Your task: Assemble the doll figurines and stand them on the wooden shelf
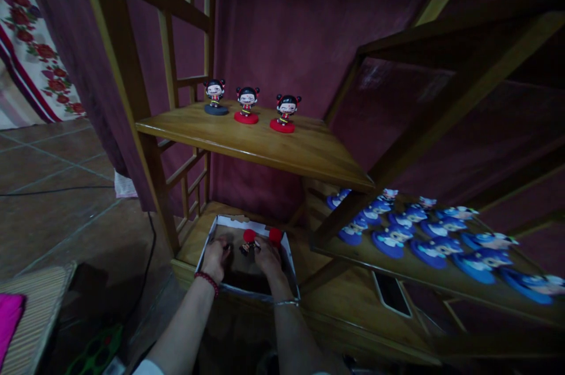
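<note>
Both hands reach down into a shallow white-edged cardboard box (207,244) on the lower shelf. My right hand (267,257) has its fingers pinched at a small black-haired figurine (245,248), which lies tipped over with its round red base (249,236) toward the back of the box. Another red round base (275,236) shows just behind that hand. At the box's left side my left hand (215,257) is closed, its fingers curled inward; what they hold, if anything, is too dark to make out.
On the wooden shelf (247,142) above stand three black-haired figurines (246,104), two on red bases and one on a dark base. Several blue figurines (392,238) fill the shelf at right. A phone-like dark rectangle (392,294) lies below them. Shelf posts (165,210) rise at left.
</note>
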`<state>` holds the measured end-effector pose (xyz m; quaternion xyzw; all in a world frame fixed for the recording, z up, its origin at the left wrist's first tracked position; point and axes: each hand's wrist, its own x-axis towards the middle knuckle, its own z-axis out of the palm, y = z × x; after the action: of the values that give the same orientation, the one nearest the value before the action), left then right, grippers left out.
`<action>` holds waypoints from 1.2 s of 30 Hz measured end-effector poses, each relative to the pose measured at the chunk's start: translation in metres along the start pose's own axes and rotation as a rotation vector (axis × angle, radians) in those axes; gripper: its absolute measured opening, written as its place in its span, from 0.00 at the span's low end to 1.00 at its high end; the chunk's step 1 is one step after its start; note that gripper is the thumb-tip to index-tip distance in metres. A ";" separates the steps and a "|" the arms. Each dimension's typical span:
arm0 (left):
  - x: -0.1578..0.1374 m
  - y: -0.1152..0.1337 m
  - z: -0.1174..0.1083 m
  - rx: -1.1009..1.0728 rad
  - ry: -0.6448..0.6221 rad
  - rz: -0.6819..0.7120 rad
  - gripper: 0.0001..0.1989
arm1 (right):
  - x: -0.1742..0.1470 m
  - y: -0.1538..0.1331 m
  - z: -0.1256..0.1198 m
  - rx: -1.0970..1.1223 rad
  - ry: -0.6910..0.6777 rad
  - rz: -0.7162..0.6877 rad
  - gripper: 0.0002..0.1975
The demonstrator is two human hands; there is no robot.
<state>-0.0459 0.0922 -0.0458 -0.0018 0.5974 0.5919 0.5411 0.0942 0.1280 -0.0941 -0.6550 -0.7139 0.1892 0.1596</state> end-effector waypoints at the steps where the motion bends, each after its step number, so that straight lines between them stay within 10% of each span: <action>1: 0.000 0.001 0.000 0.002 0.002 0.012 0.10 | 0.000 0.001 0.000 0.000 0.001 -0.008 0.18; 18: -0.002 -0.006 -0.001 0.135 -0.108 0.056 0.08 | 0.001 -0.005 -0.008 -0.014 0.058 0.106 0.09; 36: -0.009 -0.013 0.006 0.209 -0.288 0.017 0.09 | -0.002 -0.033 -0.022 0.240 -0.002 -0.206 0.11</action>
<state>-0.0298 0.0868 -0.0476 0.1442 0.5719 0.5252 0.6134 0.0758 0.1255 -0.0589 -0.5542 -0.7498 0.2564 0.2548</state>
